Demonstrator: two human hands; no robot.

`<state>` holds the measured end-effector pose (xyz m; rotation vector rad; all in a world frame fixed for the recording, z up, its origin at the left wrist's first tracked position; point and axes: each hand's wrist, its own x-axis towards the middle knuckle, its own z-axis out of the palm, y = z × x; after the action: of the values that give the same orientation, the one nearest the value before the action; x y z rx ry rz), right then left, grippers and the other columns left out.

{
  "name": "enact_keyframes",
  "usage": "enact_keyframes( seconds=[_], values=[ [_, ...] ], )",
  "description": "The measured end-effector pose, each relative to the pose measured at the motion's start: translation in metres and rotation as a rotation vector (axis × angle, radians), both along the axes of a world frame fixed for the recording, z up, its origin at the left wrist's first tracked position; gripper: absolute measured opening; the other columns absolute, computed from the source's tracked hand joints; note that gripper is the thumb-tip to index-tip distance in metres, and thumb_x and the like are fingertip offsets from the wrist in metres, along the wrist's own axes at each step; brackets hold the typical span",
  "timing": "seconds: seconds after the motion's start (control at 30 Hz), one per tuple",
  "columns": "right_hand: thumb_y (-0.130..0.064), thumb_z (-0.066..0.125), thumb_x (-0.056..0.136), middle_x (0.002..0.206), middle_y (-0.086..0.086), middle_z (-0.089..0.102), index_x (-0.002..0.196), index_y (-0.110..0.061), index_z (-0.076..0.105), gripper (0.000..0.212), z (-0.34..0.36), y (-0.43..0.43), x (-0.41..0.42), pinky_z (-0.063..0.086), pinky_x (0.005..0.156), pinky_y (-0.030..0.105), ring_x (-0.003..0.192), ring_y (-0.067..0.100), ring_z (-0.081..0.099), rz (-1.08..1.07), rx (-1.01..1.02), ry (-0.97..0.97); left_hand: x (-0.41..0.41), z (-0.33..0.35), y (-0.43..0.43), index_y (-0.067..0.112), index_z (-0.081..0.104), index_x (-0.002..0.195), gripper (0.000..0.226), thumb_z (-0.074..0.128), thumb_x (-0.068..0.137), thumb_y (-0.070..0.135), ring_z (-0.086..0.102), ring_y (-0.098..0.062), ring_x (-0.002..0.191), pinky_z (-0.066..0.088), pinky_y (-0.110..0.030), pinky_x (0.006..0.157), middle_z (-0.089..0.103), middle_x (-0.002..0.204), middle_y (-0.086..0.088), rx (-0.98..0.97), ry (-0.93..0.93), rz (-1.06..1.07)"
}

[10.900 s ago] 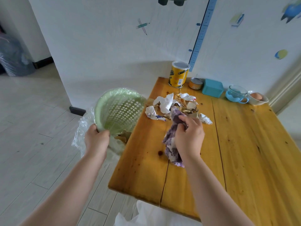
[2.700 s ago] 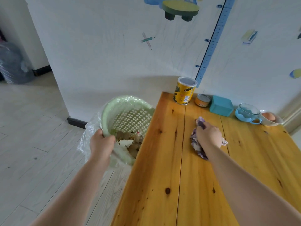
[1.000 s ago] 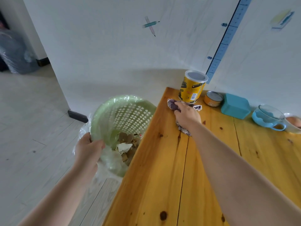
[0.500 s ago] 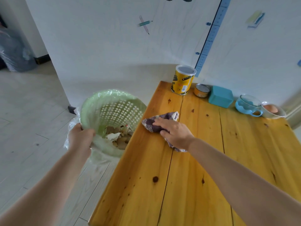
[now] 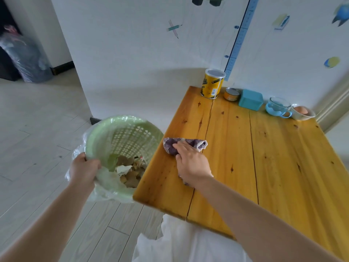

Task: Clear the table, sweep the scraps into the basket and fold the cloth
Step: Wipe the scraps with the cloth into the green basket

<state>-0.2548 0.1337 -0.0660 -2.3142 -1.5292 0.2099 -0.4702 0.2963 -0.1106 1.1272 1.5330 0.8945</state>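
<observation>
My right hand [image 5: 191, 163] presses a crumpled purple and white cloth [image 5: 184, 145] onto the wooden table [image 5: 264, 157], close to its left edge. My left hand [image 5: 85, 170] grips the near rim of the pale green basket [image 5: 120, 137], which is lined with a clear plastic bag and held tilted against the table's left edge. Brown and white scraps [image 5: 128, 172] lie in the bottom of the basket. No scraps show on the tabletop around the cloth.
Along the table's far edge by the wall stand a yellow can [image 5: 212, 83], a small tin [image 5: 232, 94], a teal box [image 5: 250, 99], a blue glass cup [image 5: 277, 107] and a white bowl holding an egg [image 5: 302, 112]. Pale plank floor lies to the left.
My right hand has dragged the cloth from the far edge by the yellow can back toward me along the table's left edge. The basket stays held by my left hand beside that edge.
</observation>
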Motion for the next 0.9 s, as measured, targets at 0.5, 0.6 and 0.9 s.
enact_keyframes(
  seconds=[0.5, 0.6, 0.9],
  values=[
    [0.000, 0.036, 0.089, 0.127, 0.004, 0.058, 0.128, -0.013, 0.048, 0.044, 0.001, 0.018, -0.112, 0.043, 0.096, 0.035, 0.115, 0.025, 0.052, -0.106, 0.124, 0.216, -0.017, 0.012, -0.050, 0.008, 0.048, 0.067, 0.019, 0.047, 0.068, -0.010, 0.046, -0.025, 0.064, 0.037, -0.033, 0.059, 0.049, 0.067, -0.009, -0.004, -0.039, -0.059],
    [0.001, 0.037, 0.088, 0.119, 0.006, 0.062, 0.126, -0.013, 0.050, 0.042, 0.003, 0.027, -0.123, 0.046, 0.086, 0.032, 0.106, 0.024, 0.057, -0.088, 0.146, 0.261, -0.016, 0.010, -0.051, 0.009, 0.050, 0.067, 0.021, 0.048, 0.067, -0.012, 0.050, -0.028, 0.068, 0.042, -0.037, 0.063, 0.052, 0.068, -0.011, -0.027, -0.056, -0.041],
    [-0.001, 0.036, 0.090, 0.074, -0.003, 0.059, 0.081, -0.030, 0.059, 0.038, 0.023, 0.060, -0.129, 0.046, 0.051, 0.029, 0.053, 0.014, 0.051, -0.225, 0.374, 1.003, -0.021, 0.012, -0.053, 0.013, 0.057, 0.074, 0.026, 0.046, 0.065, -0.009, 0.057, -0.030, 0.067, 0.052, -0.042, 0.066, 0.059, 0.071, -0.012, -0.074, -0.081, 0.006]
  ],
)
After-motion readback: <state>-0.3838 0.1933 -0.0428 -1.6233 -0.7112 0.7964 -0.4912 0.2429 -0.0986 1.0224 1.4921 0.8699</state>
